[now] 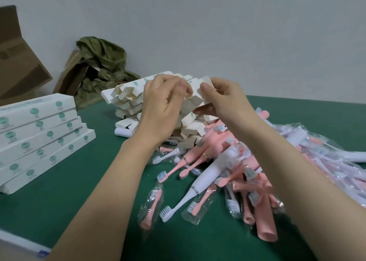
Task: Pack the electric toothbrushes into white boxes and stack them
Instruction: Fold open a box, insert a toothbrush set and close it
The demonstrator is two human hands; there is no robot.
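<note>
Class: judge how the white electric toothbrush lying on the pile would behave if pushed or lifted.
The white plastic electric toothbrush would probably feel stiff: its straight body looks moulded. Its rounded handle may roll. Lying among glossy clear plastic bags, it could slide easily.

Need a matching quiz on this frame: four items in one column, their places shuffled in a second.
1 stacked boxes
2 white toothbrush
3 green wrap
4 open box

a between left hand and right hand
b back by the wall
c left side of the table
d lying on the pink toothbrushes

Pairs: 1-c, 2-d, 3-b, 4-a
</note>
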